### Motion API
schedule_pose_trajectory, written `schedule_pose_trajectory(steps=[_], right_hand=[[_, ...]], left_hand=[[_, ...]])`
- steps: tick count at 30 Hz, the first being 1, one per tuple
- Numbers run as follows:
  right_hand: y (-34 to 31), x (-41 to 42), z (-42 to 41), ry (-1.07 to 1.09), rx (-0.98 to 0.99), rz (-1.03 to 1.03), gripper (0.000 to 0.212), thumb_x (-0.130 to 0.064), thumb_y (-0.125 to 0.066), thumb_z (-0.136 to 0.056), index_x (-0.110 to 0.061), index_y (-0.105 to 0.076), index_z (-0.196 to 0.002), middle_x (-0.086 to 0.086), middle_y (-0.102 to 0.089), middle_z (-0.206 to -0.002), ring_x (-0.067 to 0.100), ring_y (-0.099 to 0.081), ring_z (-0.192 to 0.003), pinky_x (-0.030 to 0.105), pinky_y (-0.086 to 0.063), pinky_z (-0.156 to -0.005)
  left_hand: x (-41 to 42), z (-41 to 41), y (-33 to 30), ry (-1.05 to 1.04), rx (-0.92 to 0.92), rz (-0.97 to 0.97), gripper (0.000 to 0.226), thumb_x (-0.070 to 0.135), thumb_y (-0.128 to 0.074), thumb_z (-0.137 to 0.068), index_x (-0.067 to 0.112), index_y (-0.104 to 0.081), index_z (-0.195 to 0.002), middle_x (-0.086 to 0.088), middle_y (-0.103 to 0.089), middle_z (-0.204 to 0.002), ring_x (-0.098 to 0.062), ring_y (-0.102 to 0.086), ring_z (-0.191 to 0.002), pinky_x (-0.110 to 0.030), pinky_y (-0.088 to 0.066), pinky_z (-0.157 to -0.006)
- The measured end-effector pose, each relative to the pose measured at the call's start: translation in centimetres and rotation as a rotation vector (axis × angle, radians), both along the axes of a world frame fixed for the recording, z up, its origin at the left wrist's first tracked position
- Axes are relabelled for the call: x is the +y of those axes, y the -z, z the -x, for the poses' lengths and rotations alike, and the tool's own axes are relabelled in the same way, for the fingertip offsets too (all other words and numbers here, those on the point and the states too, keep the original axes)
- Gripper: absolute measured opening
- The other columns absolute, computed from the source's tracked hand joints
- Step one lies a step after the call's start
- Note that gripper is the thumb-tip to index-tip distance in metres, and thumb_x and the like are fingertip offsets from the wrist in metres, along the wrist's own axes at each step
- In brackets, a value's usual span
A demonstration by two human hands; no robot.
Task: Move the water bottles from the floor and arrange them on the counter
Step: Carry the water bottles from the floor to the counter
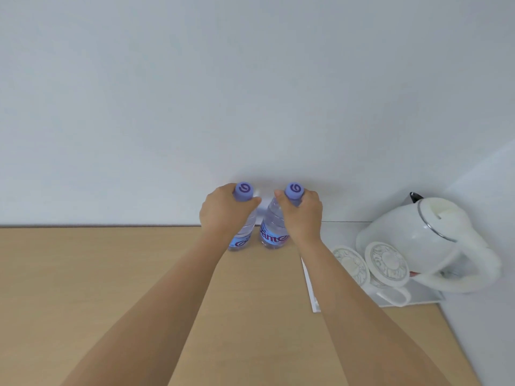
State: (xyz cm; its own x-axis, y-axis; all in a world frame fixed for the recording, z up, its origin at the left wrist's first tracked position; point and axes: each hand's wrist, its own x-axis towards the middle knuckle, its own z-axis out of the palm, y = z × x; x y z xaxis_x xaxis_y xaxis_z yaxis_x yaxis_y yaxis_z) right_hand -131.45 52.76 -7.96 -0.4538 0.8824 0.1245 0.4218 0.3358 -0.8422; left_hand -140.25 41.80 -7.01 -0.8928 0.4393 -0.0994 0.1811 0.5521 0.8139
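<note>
Both arms reach out over the pale wooden counter [111,274] toward the far wall. The left hand [223,213] curls its fingers and thumb round the neck of the left bottle [241,235], just under its purple cap, and the right hand [302,215] grips the neck of the right bottle [271,229] the same way. The two clear bottles stand upright side by side at the far edge of the counter, close together by the wall; whether they touch I cannot tell. To the right, a white tray [313,296] holds a white kettle [429,240] and two lidded cups [386,263].
</note>
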Motion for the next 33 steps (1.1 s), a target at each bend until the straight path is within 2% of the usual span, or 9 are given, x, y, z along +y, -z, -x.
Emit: schedule_pose_trajectory(steps=[4,6,8,11,14,17,22,29,33], right_hand=[[0.6,-0.1,-0.6,-0.031,-0.102,0.063,0.054,-0.042,-0.07,-0.079,-0.004,-0.054,-0.115,0.012,-0.052,-0.115,0.031,-0.048,-0.113,0.038,-0.042,-0.093],[0.7,-0.6,-1.5,-0.09,-0.147,0.112,0.074,-0.043,-0.071,-0.077,-0.007,-0.04,-0.135,0.011,-0.044,-0.13,0.027,-0.041,-0.123,0.04,-0.039,-0.1],[0.8,-1.8,-3.3,-0.151,-0.157,0.117,0.081,-0.04,-0.071,-0.078,-0.013,-0.029,-0.142,0.007,-0.038,-0.134,0.021,-0.037,-0.126,0.037,-0.039,-0.099],[0.9,-4.2,-7.4,-0.19,-0.11,0.16,0.059,-0.033,-0.064,-0.082,-0.022,-0.038,-0.134,-0.007,-0.045,-0.115,0.01,-0.047,-0.108,0.023,-0.04,-0.082],[1.2,-5.5,-13.4,-0.131,-0.164,0.18,0.036,-0.032,-0.059,-0.086,-0.018,-0.055,-0.119,-0.008,-0.056,-0.104,0.011,-0.055,-0.1,0.026,-0.043,-0.085],[0.6,-5.6,-21.0,0.053,-0.183,0.181,0.021,-0.028,-0.055,-0.087,-0.016,-0.063,-0.103,-0.004,-0.063,-0.098,0.013,-0.058,-0.093,0.026,-0.044,-0.08],[-0.7,-6.5,-35.2,0.261,-0.289,0.101,0.026,-0.031,-0.051,-0.09,-0.015,-0.062,-0.108,-0.004,-0.062,-0.104,0.014,-0.056,-0.096,0.029,-0.045,-0.085],[-0.8,-10.9,-55.5,0.577,-0.463,0.058,0.034,-0.036,-0.042,-0.094,-0.017,-0.055,-0.119,-0.006,-0.055,-0.114,0.012,-0.053,-0.099,0.027,-0.037,-0.073],[-0.5,-13.9,-64.9,0.708,-0.553,0.113,0.023,-0.032,-0.044,-0.092,-0.014,-0.057,-0.099,-0.003,-0.055,-0.098,0.017,-0.054,-0.088,0.029,-0.04,-0.068]], left_hand=[[-0.4,-0.4,0.9,-0.035,0.045,0.036,0.042,0.054,-0.065,-0.074,0.021,-0.057,-0.099,0.004,-0.059,-0.096,-0.02,-0.054,-0.082,-0.029,-0.039,-0.069],[-0.7,-0.4,1.3,-0.039,-0.027,0.039,0.064,0.054,-0.068,-0.073,0.012,-0.053,-0.118,-0.003,-0.052,-0.112,-0.022,-0.053,-0.09,-0.03,-0.04,-0.074],[-1.2,-1.2,2.2,-0.035,-0.135,0.059,0.075,0.046,-0.073,-0.072,0.002,-0.045,-0.125,-0.011,-0.048,-0.122,-0.026,-0.053,-0.099,-0.032,-0.041,-0.076],[-2.7,-4.9,4.6,0.02,-0.191,0.194,0.066,0.037,-0.068,-0.074,-0.001,-0.045,-0.122,-0.016,-0.048,-0.123,-0.03,-0.049,-0.105,-0.035,-0.04,-0.075],[-3.9,-10.8,6.3,0.155,-0.189,0.375,0.066,0.037,-0.062,-0.082,0.003,-0.04,-0.134,-0.013,-0.041,-0.136,-0.029,-0.046,-0.118,-0.035,-0.039,-0.09],[-3.2,-17.2,6.4,0.373,-0.079,0.356,0.059,0.034,-0.063,-0.083,0.009,-0.047,-0.133,-0.007,-0.044,-0.139,-0.023,-0.049,-0.12,-0.029,-0.038,-0.094],[-0.3,-29.3,3.7,0.696,0.066,0.266,0.042,0.038,-0.059,-0.084,0.022,-0.056,-0.122,0.006,-0.057,-0.126,-0.014,-0.055,-0.114,-0.029,-0.041,-0.092],[0.7,-48.4,2.4,1.085,0.13,0.192,0.04,0.043,-0.055,-0.086,0.022,-0.058,-0.121,0.009,-0.059,-0.122,-0.011,-0.057,-0.108,-0.03,-0.045,-0.091],[0.3,-57.4,2.4,1.224,0.1,0.144,0.035,0.043,-0.056,-0.087,0.026,-0.058,-0.117,0.014,-0.059,-0.115,-0.006,-0.056,-0.1,-0.027,-0.044,-0.087]])
